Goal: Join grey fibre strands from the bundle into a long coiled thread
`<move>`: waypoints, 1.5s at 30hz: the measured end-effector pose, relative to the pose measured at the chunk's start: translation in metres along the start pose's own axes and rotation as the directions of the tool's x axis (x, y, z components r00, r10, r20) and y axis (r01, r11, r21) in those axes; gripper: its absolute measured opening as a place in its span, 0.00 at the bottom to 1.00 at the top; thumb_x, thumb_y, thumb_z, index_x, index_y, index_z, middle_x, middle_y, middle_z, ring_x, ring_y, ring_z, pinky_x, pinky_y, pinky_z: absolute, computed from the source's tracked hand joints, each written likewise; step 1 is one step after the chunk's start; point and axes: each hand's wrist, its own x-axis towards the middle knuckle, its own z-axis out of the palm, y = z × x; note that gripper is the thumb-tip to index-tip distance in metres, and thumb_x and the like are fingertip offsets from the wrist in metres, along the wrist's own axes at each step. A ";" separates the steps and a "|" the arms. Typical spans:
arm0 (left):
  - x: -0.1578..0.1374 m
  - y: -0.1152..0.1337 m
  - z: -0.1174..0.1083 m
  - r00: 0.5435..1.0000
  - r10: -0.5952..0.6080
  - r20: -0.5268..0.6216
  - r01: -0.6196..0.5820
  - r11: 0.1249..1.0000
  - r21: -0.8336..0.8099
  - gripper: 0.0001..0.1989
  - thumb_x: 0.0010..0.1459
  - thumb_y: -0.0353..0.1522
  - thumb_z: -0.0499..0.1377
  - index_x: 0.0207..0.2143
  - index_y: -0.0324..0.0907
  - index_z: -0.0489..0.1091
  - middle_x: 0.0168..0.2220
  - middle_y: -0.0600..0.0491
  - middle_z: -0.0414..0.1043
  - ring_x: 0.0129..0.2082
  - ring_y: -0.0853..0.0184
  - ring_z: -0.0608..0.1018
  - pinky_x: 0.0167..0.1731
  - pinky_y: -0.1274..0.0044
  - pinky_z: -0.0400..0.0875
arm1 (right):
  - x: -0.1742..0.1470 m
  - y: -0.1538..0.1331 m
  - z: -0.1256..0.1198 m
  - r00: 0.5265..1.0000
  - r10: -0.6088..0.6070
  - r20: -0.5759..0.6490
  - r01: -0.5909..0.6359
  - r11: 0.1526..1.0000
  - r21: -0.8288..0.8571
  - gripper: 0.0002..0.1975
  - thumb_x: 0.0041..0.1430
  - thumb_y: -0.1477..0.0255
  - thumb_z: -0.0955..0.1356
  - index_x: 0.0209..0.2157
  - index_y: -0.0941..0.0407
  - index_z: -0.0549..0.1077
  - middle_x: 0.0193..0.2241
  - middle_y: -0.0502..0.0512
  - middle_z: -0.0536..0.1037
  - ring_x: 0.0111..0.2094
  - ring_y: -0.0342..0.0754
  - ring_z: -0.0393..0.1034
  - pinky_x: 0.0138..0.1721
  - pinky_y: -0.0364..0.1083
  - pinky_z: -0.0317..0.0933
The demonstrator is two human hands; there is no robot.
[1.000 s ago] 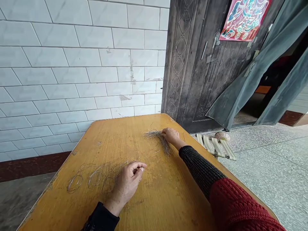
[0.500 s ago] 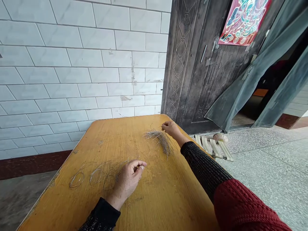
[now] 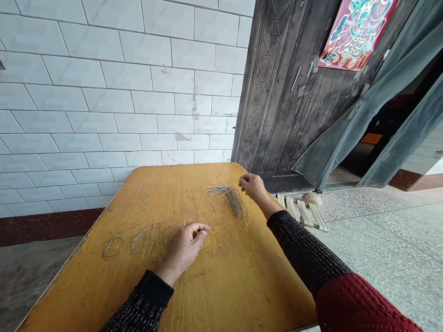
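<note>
The wire bundle (image 3: 234, 201), bending toward the near edge of the table (image 3: 249, 276), lies just left of the right hand (image 3: 253, 186) (closer than the left hand (image 3: 186, 246)); both grips pinched, contents unclear.

Both black sleeves (image 3: 308, 249) glint with silvery flecks, and chunky red knit (image 3: 360, 304) covers the right one higher up.

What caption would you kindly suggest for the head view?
Right hand beside a bundle of thin grey wires, left hand near thin wire loops, over a yellow-brown wooden table.
</note>
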 end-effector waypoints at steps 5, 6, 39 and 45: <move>0.000 0.000 0.000 1.000 -0.006 0.008 0.006 0.999 -0.035 0.12 0.52 0.36 0.51 0.32 0.39 0.70 0.17 0.59 0.59 0.17 0.72 0.64 0.18 0.81 0.56 | -0.017 -0.010 -0.020 0.990 0.017 -0.141 0.000 0.992 0.125 0.07 0.46 0.69 0.63 0.23 0.59 0.67 0.19 0.51 0.71 0.16 0.39 0.62 0.16 0.37 0.56; 0.000 -0.001 0.000 1.000 -0.006 0.008 0.007 0.999 -0.050 0.12 0.52 0.37 0.51 0.32 0.39 0.70 0.17 0.59 0.59 0.17 0.72 0.64 0.18 0.81 0.56 | -0.020 -0.013 -0.024 0.986 0.022 -0.168 0.005 0.987 0.159 0.08 0.47 0.68 0.63 0.24 0.59 0.67 0.20 0.51 0.71 0.16 0.38 0.62 0.15 0.37 0.56; 0.007 0.020 -0.024 0.982 -0.178 -0.058 -0.007 0.277 -0.961 0.11 0.48 0.21 0.60 0.34 0.40 0.71 0.28 0.57 0.72 0.25 0.79 0.73 0.27 0.87 0.68 | -0.085 -0.021 0.004 0.824 0.015 0.566 -0.430 0.667 0.608 0.16 0.44 0.61 0.71 0.28 0.59 0.68 0.22 0.47 0.73 0.14 0.33 0.59 0.14 0.35 0.53; 0.005 0.023 -0.021 0.982 -0.164 -0.088 -0.045 0.250 -0.967 0.15 0.50 0.18 0.57 0.38 0.40 0.71 0.33 0.56 0.74 0.32 0.75 0.76 0.37 0.81 0.71 | -0.127 -0.045 0.040 0.709 -0.205 0.675 -0.269 0.806 0.528 0.16 0.42 0.66 0.73 0.32 0.58 0.68 0.20 0.45 0.71 0.14 0.35 0.61 0.15 0.36 0.54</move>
